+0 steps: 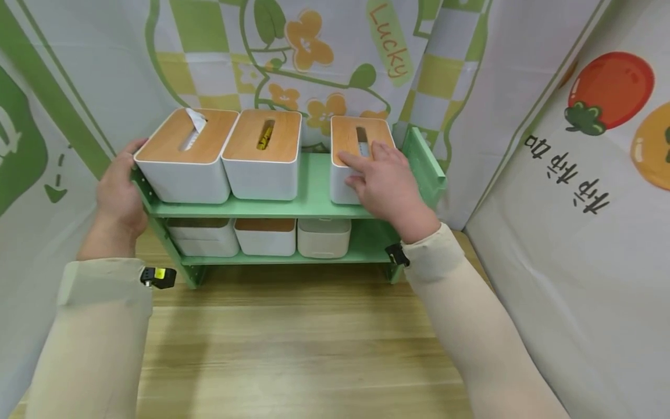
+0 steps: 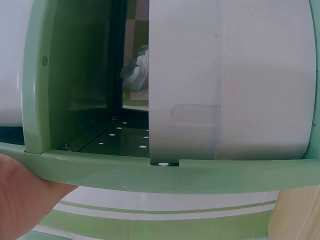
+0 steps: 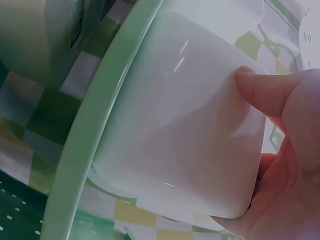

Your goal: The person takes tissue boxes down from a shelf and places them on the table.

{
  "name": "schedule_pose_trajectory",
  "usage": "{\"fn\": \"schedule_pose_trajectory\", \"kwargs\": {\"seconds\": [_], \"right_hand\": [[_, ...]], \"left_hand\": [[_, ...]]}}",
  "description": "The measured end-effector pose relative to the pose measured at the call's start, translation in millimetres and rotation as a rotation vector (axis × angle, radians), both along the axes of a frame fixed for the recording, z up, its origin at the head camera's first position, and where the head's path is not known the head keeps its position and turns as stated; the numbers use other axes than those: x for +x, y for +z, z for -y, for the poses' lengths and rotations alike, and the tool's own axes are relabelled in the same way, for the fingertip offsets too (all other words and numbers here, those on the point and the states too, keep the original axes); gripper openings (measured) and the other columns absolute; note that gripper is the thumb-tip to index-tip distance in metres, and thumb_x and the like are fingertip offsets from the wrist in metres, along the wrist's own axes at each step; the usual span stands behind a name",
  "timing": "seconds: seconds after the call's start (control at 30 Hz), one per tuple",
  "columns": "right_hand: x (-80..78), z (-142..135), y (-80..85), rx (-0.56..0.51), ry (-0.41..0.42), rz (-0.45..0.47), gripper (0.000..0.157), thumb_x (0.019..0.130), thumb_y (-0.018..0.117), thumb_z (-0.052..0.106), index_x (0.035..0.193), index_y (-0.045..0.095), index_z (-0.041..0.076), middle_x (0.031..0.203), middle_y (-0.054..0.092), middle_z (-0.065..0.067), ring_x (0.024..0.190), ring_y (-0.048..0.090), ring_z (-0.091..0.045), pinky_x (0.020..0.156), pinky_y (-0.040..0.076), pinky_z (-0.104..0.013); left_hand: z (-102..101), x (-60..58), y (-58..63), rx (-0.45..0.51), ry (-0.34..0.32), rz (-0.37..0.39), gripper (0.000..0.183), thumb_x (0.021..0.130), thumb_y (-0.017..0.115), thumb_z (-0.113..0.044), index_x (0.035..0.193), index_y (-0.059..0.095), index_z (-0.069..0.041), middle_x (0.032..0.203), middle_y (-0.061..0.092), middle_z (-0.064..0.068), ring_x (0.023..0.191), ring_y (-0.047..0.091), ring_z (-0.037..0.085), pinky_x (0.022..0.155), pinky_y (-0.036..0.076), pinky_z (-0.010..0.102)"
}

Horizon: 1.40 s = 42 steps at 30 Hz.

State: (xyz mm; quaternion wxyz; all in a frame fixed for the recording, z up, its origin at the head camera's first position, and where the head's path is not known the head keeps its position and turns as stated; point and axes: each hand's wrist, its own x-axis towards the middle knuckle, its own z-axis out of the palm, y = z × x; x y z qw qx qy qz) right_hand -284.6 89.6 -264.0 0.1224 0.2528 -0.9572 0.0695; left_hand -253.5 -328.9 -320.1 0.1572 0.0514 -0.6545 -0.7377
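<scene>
My right hand (image 1: 389, 180) grips a white tissue box with a wooden lid (image 1: 342, 132) at the right of the upper shelf. Its thumb lies on the front wall of the white box (image 3: 185, 115) in the right wrist view, with other fingers over the lid. At the left end of the green two-tier rack (image 1: 314, 208), my left hand (image 1: 119, 195) holds the frame near the upper corner. Two more wooden-lidded boxes stand between: a left box (image 1: 183, 181) with a white tissue poking out, and a middle box (image 1: 264, 177) with something yellow and black in its slot.
On the lower tier stand a white box (image 1: 206, 240), a white box with a brown top (image 1: 266, 240) and a beige box (image 1: 324, 238). The rack's raised right side (image 1: 421, 163) is beside the right box. Printed cloth (image 1: 209, 52) hangs behind; wooden flooring (image 1: 293, 343) lies in front.
</scene>
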Motion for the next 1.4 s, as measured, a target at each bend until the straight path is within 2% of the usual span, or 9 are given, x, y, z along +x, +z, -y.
{"fn": "schedule_pose_trajectory", "kwargs": {"seconds": [0.47, 0.57, 0.63, 0.73, 0.8, 0.87, 0.93, 1.1, 1.4], "right_hand": [[3.1, -19, 2.0, -0.003, -0.018, -0.003, 0.049, 0.102, 0.057, 0.036, 0.150, 0.048, 0.032, 0.149, 0.035, -0.032, 0.143, 0.025, -0.042, 0.117, 0.015, -0.049], [2.2, -24, 2.3, -0.007, 0.002, -0.008, 0.049, 0.101, 0.059, 0.035, 0.149, 0.049, 0.031, 0.143, 0.043, -0.031, 0.142, 0.027, -0.041, 0.117, 0.015, -0.048], [1.0, -27, 2.3, -0.011, 0.024, -0.020, 0.049, 0.101, 0.058, 0.036, 0.149, 0.050, 0.029, 0.136, 0.048, -0.030, 0.138, 0.033, -0.042, 0.116, 0.020, -0.049], [-1.3, -30, 2.7, -0.011, 0.039, -0.027, 0.055, 0.101, 0.057, 0.042, 0.153, 0.043, 0.028, 0.137, 0.045, -0.032, 0.136, 0.035, -0.043, 0.113, 0.024, -0.051], [-3.4, -31, 3.0, 0.001, 0.033, -0.016, 0.060, 0.101, 0.054, 0.048, 0.155, 0.038, 0.029, 0.145, 0.037, -0.034, 0.138, 0.031, -0.044, 0.113, 0.023, -0.052], [-5.4, -32, 3.2, 0.034, 0.015, 0.012, 0.063, 0.101, 0.049, 0.053, 0.157, 0.032, 0.030, 0.152, 0.027, -0.035, 0.143, 0.023, -0.044, 0.116, 0.018, -0.052], [-7.3, -31, 3.4, 0.071, -0.001, 0.034, 0.061, 0.102, 0.046, 0.054, 0.157, 0.032, 0.032, 0.153, 0.025, -0.034, 0.145, 0.018, -0.043, 0.117, 0.014, -0.053], [-8.3, -31, 4.2, 0.117, -0.015, 0.047, 0.059, 0.103, 0.045, 0.053, 0.156, 0.034, 0.032, 0.153, 0.027, -0.034, 0.145, 0.018, -0.044, 0.117, 0.013, -0.053], [-4.9, -32, 4.0, 0.087, -0.017, 0.052, 0.058, 0.102, 0.048, 0.051, 0.156, 0.036, 0.031, 0.153, 0.029, -0.033, 0.144, 0.019, -0.044, 0.117, 0.014, -0.053]], "left_hand": [[2, 0.1, -1.5, 0.002, 0.019, 0.011, 0.047, 0.108, 0.026, -0.038, 0.151, 0.042, -0.032, 0.159, 0.026, -0.005, 0.144, 0.019, 0.020, 0.117, 0.016, 0.041], [2, -0.6, -2.1, -0.003, 0.019, 0.009, 0.046, 0.108, 0.027, -0.038, 0.151, 0.043, -0.032, 0.159, 0.026, -0.004, 0.143, 0.020, 0.020, 0.117, 0.016, 0.041], [2, -1.0, -2.5, -0.009, 0.019, 0.011, 0.047, 0.108, 0.026, -0.038, 0.151, 0.042, -0.032, 0.159, 0.026, -0.005, 0.143, 0.020, 0.020, 0.117, 0.015, 0.040], [2, -0.5, -3.3, -0.026, 0.030, 0.020, 0.047, 0.108, 0.026, -0.038, 0.151, 0.042, -0.032, 0.159, 0.026, -0.007, 0.144, 0.019, 0.018, 0.117, 0.014, 0.040], [3, -0.3, -3.6, -0.026, 0.034, 0.022, 0.047, 0.108, 0.026, -0.038, 0.151, 0.042, -0.033, 0.159, 0.026, -0.008, 0.144, 0.018, 0.018, 0.117, 0.012, 0.039], [3, -0.2, -3.6, -0.027, 0.034, 0.019, 0.047, 0.108, 0.026, -0.038, 0.152, 0.042, -0.032, 0.159, 0.026, -0.008, 0.144, 0.017, 0.017, 0.117, 0.011, 0.039], [2, -0.8, -3.6, -0.026, 0.028, 0.014, 0.047, 0.108, 0.026, -0.038, 0.152, 0.042, -0.032, 0.159, 0.026, -0.007, 0.144, 0.018, 0.018, 0.117, 0.012, 0.039], [1, -2.6, -4.7, -0.009, 0.017, 0.001, 0.046, 0.107, 0.028, -0.037, 0.150, 0.044, -0.032, 0.159, 0.027, -0.004, 0.143, 0.021, 0.020, 0.117, 0.016, 0.041], [0, -2.4, -2.0, 0.017, 0.004, -0.008, 0.046, 0.107, 0.029, -0.037, 0.149, 0.046, -0.032, 0.158, 0.027, -0.003, 0.142, 0.021, 0.022, 0.116, 0.017, 0.041]]}}
